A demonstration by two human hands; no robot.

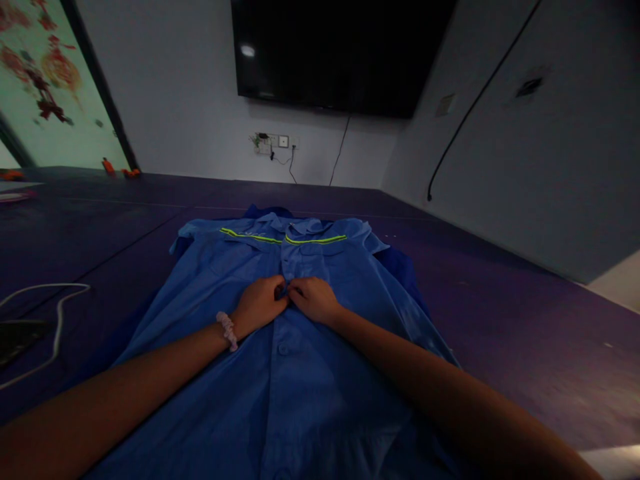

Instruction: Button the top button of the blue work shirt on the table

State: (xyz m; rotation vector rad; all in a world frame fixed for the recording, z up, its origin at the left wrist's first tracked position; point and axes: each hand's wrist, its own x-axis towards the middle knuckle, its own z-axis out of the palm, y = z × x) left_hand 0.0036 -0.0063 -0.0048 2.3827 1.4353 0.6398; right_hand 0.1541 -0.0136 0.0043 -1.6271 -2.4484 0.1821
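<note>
A blue short-sleeved button shirt (320, 373) lies front side up, its collar at the far end and yellow-green piping across the chest. Both my hands meet at the button placket, below the chest pockets. My left hand (261, 301), with a pink scrunchie (227, 331) at the wrist, is closed in a pinch on the placket edge. Fingers curled, my right hand (314, 299) pinches the placket right beside it. The button between the fingertips is hidden. Nearer to me, another button (283, 349) shows on the placket. Darker blue cloth (404, 267) sticks out from under the shirt.
The shirt rests on a purple surface (500, 320). To the left lie a white cable (61, 320) and a dark flat object (20, 337). A black TV (340, 53) hangs on the far wall above sockets (280, 141) with cords. Another black cable (470, 110) runs down the right wall.
</note>
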